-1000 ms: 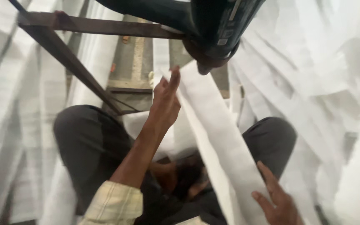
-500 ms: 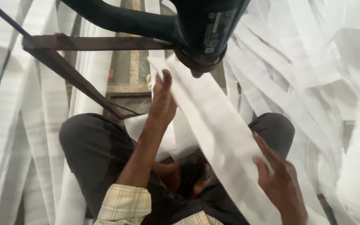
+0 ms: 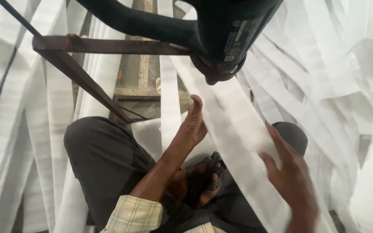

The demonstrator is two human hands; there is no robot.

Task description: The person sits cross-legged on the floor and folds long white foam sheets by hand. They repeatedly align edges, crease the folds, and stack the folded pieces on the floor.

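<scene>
Wide white strip [image 3: 238, 133] slanting under machine.

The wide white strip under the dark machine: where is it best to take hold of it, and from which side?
Probably at the two long edges of the wide white strip, in the flat stretch between left hand and right hand. Come from above, since it slopes down from the dark machine across the lap, face up.

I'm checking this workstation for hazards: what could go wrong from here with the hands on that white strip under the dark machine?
The left hand rests on the white strip close beneath the dark machine head, so fingers could perhaps get caught. The loose white strips hanging all around might tangle with the rusty metal frame.
</scene>
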